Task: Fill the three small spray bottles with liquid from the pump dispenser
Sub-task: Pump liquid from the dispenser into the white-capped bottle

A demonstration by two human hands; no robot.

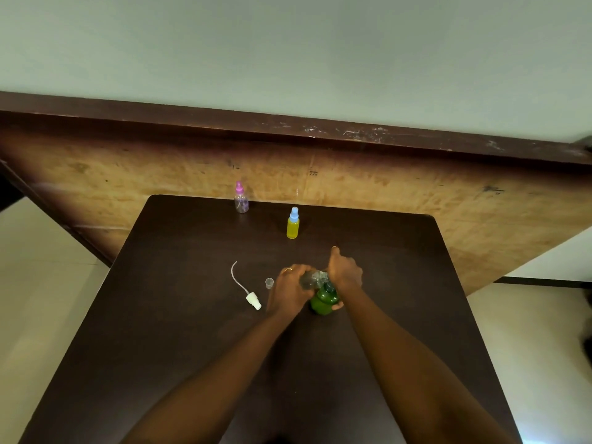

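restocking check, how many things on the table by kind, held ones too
small spray bottles: 3 (pink-capped, blue-capped, clear one held)
green pump dispenser: 1
loose white spray head with tube: 1
small clear cap: 1
total: 6

Both bare forearms are reaching forward from the bottom edge and converging toward the middle. The left hand point(292, 288), wearing a thin ring on one finger, is curling its fingers closed around something held tilted. The right hand point(344, 273) is sitting just beside it, knuckles up, fingers folded downward, one finger pointing away forward.
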